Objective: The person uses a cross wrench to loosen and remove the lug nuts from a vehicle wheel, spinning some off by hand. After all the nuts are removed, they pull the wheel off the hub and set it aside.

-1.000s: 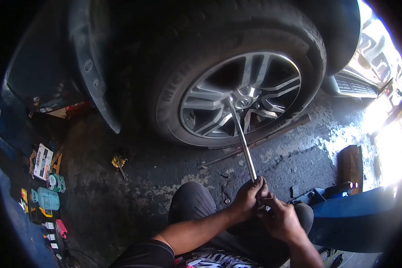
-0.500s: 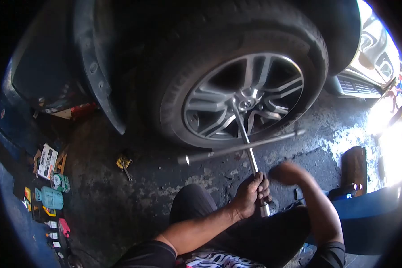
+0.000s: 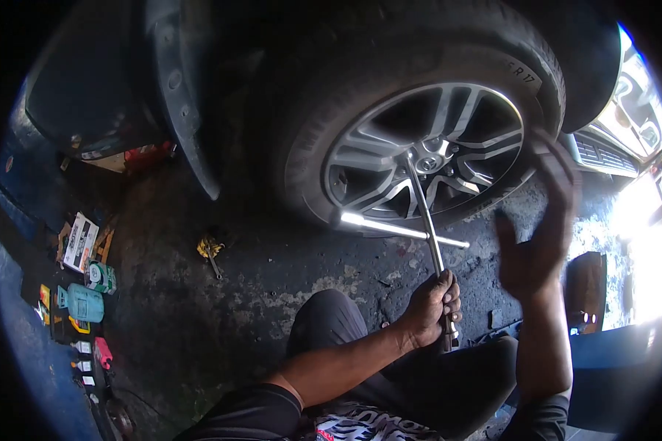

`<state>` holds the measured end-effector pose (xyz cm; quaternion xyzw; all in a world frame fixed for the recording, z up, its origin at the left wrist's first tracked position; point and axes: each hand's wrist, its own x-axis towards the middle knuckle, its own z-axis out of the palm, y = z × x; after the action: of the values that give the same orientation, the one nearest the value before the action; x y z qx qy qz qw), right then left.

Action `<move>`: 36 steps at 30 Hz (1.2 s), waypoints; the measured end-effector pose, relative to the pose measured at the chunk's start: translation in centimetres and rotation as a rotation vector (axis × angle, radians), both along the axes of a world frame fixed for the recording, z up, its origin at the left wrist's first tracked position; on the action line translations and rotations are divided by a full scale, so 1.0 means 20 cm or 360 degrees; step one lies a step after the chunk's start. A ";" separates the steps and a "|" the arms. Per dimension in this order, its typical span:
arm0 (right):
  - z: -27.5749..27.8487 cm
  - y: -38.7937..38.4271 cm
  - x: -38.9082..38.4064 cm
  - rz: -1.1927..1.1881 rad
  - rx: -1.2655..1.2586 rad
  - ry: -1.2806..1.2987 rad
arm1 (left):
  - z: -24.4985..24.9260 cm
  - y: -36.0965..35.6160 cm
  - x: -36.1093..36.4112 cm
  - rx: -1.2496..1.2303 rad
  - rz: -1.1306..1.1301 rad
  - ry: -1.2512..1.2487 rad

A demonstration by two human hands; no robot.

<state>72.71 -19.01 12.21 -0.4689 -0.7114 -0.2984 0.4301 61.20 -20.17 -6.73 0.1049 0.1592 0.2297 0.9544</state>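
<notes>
A wheel with a silver alloy rim (image 3: 445,110) and a black tyre (image 3: 301,158) stands in front of me, under the dark car body. My left hand (image 3: 432,307) is wrapped around the lower end of a metal cross-shaped lug wrench (image 3: 424,209). The wrench's far end meets the rim beside the centre cap (image 3: 429,163), at the lug nuts. Its crossbar slants across the shaft below the tyre. My right hand (image 3: 538,239) is raised to the right of the wrench with fingers apart, slightly blurred, holding nothing. The tyre is partly behind its fingertips.
On the dark, worn floor lies a yellow item with a metal tool (image 3: 212,253). Along the left are a white box (image 3: 81,241), a teal container (image 3: 86,303) and several small bottles. A brown block (image 3: 586,287) stands at the right, near a blue surface (image 3: 618,353).
My right hand has risen from beside my left hand and opened out. The wrench's crossbar has turned about the shaft. My left hand keeps its grip; the view has shifted slightly.
</notes>
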 end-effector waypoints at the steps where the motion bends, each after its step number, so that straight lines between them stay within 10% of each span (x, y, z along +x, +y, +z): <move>1: 0.00 0.06 -0.08 0.0195 -0.0037 -0.0060 | 0.00 0.00 0.01 -0.0017 -0.0002 0.0022; 7: -0.18 0.34 -0.34 0.0508 -0.0268 -0.1093 | 0.01 -0.01 0.02 0.0069 0.0081 0.0130; 17: -0.34 0.27 0.19 0.0004 -0.0441 -0.0395 | 0.01 0.01 0.01 0.0081 -0.0008 0.0099; 20: -0.79 -0.09 0.67 -0.0971 -0.1923 -0.0149 | 0.01 0.03 0.05 0.0086 0.0050 0.0073; 23: -1.45 -0.89 0.98 -0.0945 -0.3148 -0.0171 | 0.07 0.09 0.07 0.0063 0.0053 0.0096; 32: -1.63 -1.23 1.01 -0.0861 -0.2904 0.0316 | 0.05 0.13 0.04 -0.0003 0.0070 0.0075; 36: -1.28 -0.96 0.97 -0.1090 -0.2039 0.1048 | 0.05 0.13 0.04 -0.0023 0.0089 0.0083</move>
<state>92.07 -38.28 -13.48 -0.8815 -0.3972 0.2069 0.1495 61.92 -17.52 -5.78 0.0993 0.1885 0.2523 0.9439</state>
